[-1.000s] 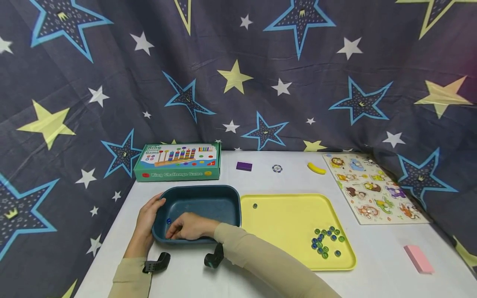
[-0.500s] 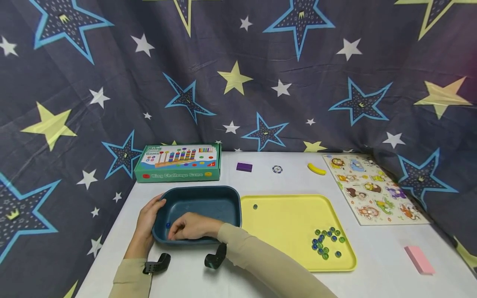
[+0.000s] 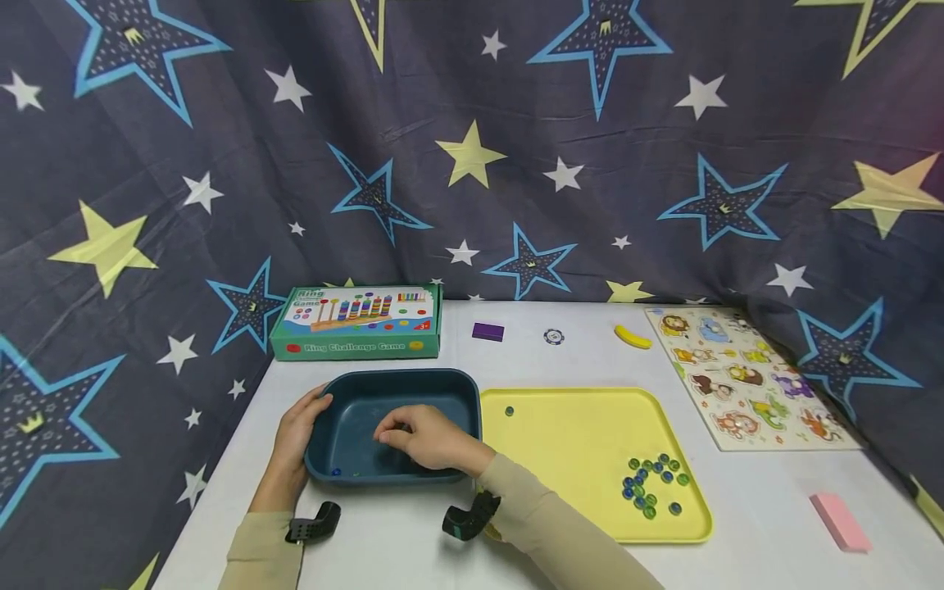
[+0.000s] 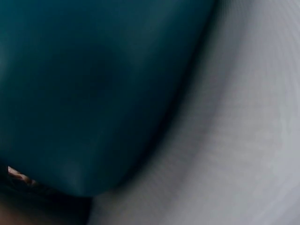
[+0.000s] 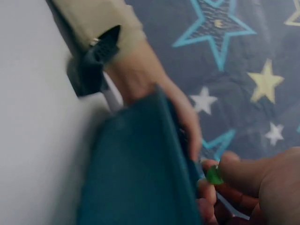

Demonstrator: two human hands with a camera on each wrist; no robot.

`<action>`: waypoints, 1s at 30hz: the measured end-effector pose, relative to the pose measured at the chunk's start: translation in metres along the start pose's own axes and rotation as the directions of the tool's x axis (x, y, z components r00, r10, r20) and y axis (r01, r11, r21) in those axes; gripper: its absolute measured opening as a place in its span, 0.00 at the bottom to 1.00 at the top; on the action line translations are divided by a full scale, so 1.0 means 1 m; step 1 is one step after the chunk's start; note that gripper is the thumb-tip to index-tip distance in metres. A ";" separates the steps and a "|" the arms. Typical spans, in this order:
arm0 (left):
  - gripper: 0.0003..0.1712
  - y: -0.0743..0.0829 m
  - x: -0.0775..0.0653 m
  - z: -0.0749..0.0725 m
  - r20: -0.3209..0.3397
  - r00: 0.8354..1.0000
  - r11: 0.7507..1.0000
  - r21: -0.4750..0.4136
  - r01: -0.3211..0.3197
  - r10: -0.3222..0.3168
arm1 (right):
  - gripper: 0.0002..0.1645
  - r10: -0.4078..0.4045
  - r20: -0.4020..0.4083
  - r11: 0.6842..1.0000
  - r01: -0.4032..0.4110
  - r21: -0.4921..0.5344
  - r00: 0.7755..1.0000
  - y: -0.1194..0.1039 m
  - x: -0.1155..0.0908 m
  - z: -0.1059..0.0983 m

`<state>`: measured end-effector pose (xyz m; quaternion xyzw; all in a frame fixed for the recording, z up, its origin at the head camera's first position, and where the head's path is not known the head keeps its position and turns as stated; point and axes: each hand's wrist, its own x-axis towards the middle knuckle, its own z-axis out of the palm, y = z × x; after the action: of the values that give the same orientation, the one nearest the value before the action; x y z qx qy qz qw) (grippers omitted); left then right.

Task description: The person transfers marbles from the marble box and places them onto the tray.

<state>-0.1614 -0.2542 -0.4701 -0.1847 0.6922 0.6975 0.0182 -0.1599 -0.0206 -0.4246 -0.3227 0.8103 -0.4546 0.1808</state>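
Note:
A dark teal plastic bin (image 3: 354, 422) stands on the white table. My left hand (image 3: 292, 438) grips its left wall, thumb at the rim. Over the bin's inside, my right hand (image 3: 431, 438) pinches a green glass marble (image 5: 214, 175) between thumb and fingers, seen in the right wrist view. A blue marble (image 3: 336, 472) and a bit of a green marble (image 3: 356, 474) show at the bin's front left. To the right, a yellow tray (image 3: 560, 442) bears several blue and green marbles (image 3: 650, 511), mostly at its lower right. The left wrist view holds mainly the bin's outer wall (image 4: 93, 93), blurred.
Behind the bin lies a green Ring Challenge Game box (image 3: 357, 328). Further right are a purple block (image 3: 487, 332), a poker chip (image 3: 553, 337), a toy banana (image 3: 633, 337) and an animal puzzle board (image 3: 745, 377). A pink block (image 3: 841, 522) lies near right. A starry curtain (image 3: 472, 205) hangs behind.
My right hand has risen from the bin's front left corner and moved right, a green marble in its fingers. The blue marble in the bin has rolled toward the front. My left hand stays put.

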 end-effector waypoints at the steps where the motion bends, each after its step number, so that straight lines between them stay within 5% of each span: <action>1: 0.32 0.000 0.000 0.000 0.000 1.000 1.000 0.001 -0.001 0.001 | 0.11 0.003 -0.022 1.000 -0.002 0.017 1.000 0.002 -0.005 -0.005; 10: 0.29 -0.001 -0.002 -0.001 -0.008 1.000 1.000 0.011 -0.014 0.014 | 0.10 0.051 -0.181 0.974 -0.009 0.225 0.982 0.020 -0.037 -0.051; 16: 0.29 -0.002 -0.002 -0.001 -0.006 1.000 1.000 0.011 -0.028 0.028 | 0.10 0.104 -0.270 0.957 -0.023 0.290 0.957 0.013 -0.057 -0.083; 22: 0.29 -0.003 -0.002 0.002 -0.004 1.000 1.000 -0.001 -0.028 0.028 | 0.08 0.132 -0.381 0.976 -0.053 0.211 0.915 0.023 -0.068 -0.108; 30: 0.30 -0.002 0.000 0.001 -0.011 0.999 0.999 0.001 -0.032 0.032 | 0.11 0.216 -0.438 0.974 -0.222 0.039 0.872 0.083 -0.067 -0.120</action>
<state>-0.1609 -0.2530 -0.4723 -0.1774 0.6954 0.6964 0.0031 -0.2117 0.1316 -0.4331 -0.1189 0.8642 -0.4872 0.0414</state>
